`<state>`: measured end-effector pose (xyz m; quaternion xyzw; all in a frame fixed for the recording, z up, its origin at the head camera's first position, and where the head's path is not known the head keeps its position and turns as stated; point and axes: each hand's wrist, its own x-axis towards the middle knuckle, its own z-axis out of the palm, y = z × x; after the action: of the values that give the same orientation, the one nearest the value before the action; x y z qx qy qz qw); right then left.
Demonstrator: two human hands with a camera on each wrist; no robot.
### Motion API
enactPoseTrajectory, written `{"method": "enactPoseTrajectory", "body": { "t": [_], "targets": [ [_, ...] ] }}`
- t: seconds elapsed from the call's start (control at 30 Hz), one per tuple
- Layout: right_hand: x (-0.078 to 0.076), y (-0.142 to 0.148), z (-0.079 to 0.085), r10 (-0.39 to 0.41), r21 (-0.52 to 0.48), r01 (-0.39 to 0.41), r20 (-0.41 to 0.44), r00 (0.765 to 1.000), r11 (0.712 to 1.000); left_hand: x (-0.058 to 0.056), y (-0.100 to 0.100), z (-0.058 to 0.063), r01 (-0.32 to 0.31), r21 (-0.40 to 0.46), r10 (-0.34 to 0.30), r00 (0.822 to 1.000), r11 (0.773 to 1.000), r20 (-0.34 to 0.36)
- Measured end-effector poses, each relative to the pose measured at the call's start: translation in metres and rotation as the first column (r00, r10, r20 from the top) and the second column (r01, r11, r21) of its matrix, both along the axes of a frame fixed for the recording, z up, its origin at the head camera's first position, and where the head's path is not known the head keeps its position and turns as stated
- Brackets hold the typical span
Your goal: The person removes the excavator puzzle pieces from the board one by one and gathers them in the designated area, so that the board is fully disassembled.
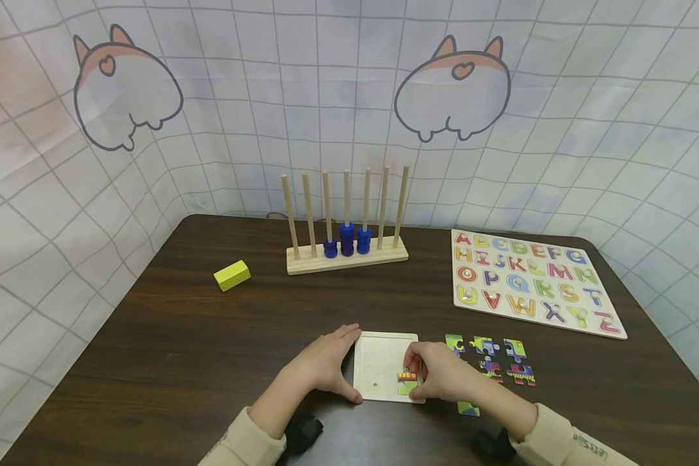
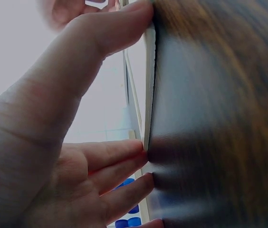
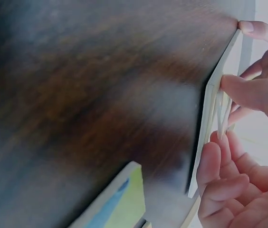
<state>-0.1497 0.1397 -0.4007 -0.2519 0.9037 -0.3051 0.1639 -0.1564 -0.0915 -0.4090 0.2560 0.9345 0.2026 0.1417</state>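
Observation:
A shallow square wooden puzzle tray (image 1: 378, 369) lies between the hands. My left hand (image 1: 325, 364) spans its left side with straight fingers, thumb at the near corner and fingertips at the far one; in the left wrist view the thumb (image 2: 119, 28) touches the tray's edge. With thumb and fingers my right hand (image 1: 443, 372) pinches a jigsaw piece (image 1: 407, 383), green with a red and orange band, at the tray's near right corner. From the right wrist the piece (image 3: 222, 114) appears edge-on, tilted over the tray. Part of it is hidden by the fingers.
Several loose jigsaw pieces (image 1: 521, 373) lie right of the tray, some partly behind the right hand. Farther right is an alphabet board (image 1: 536, 281). A pegged wooden stand (image 1: 303, 264) with blue beads stands at the back; a yellow block (image 1: 232, 276) lies left.

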Motion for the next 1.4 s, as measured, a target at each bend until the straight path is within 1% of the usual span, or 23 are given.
{"method": "enactPoseTrajectory", "body": {
  "t": [0.43, 0.53, 0.7, 1.03, 1.23, 1.4],
  "targets": [
    [-0.001, -0.001, 0.0, 0.027, -0.016, -0.027, -0.015, 1.0, 1.0, 0.001, -0.001, -0.001, 0.015, 0.005, -0.014, 1.0, 1.0, -0.027],
    [-0.001, 0.001, 0.001, 0.033, -0.036, -0.033, -0.016, 0.999, 0.999, 0.001, -0.001, -0.001, 0.017, 0.002, -0.017, 0.999, 1.0, -0.03],
    [0.0, 0.009, 0.005, 0.011, -0.058, -0.011, -0.01, 1.0, 0.998, 0.001, 0.0, 0.0, 0.018, 0.009, -0.018, 0.999, 1.0, -0.026],
    [0.005, 0.038, 0.015, -0.055, -0.082, 0.055, -0.004, 0.998, 0.995, 0.001, -0.002, 0.0, 0.009, 0.014, -0.009, 1.0, 1.0, -0.017],
    [0.011, 0.064, 0.021, -0.105, -0.077, 0.102, -0.028, 0.994, 0.992, 0.002, -0.002, 0.001, 0.009, 0.015, -0.009, 1.0, 1.0, -0.01],
    [0.02, 0.089, 0.027, -0.153, -0.074, 0.149, -0.05, 0.987, 0.986, 0.002, -0.002, 0.0, 0.011, 0.005, -0.011, 1.0, 1.0, -0.009]
  ]
}}
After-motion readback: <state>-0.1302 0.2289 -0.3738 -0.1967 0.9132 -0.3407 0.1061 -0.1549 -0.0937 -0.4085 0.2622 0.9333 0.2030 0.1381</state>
